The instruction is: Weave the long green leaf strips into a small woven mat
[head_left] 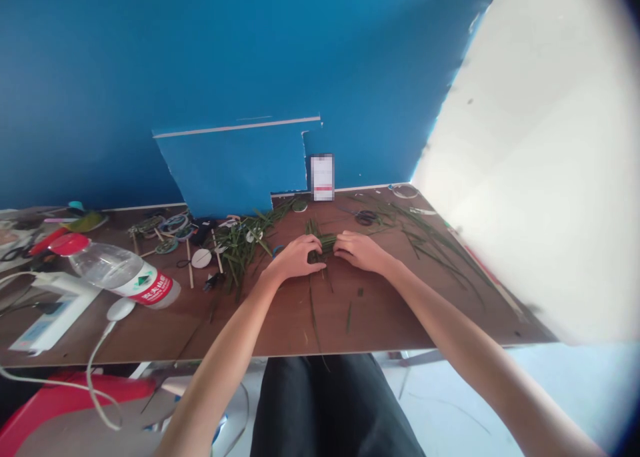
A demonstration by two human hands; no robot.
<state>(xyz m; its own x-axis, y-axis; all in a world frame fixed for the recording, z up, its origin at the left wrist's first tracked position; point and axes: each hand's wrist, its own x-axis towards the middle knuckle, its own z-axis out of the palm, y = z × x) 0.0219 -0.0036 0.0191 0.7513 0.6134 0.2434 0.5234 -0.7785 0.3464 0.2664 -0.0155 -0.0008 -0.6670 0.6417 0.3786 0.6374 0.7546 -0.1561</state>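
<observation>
Green leaf strips (pixel 326 242) lie in a small woven-looking bunch at the middle of the brown table. My left hand (pixel 299 256) grips the bunch from its left side, thumb and fingers curled round it. From the right, my right hand (pixel 361 250) has its bent fingers closed at the ends of the strips. Long thin strands hang from the bunch toward the table's front edge. Exactly how the strips cross is too small to make out. Short cut pieces (pixel 349 317) lie in front of the hands.
Left of the hands are a heap of leaf strips (pixel 243 250), a water bottle (pixel 123 274) on its side, a power strip (pixel 57 310) and a white round charger (pixel 121 308). Scissors (pixel 366 217) and a propped phone (pixel 323 177) are behind. Long leaves (pixel 440 250) lie at right.
</observation>
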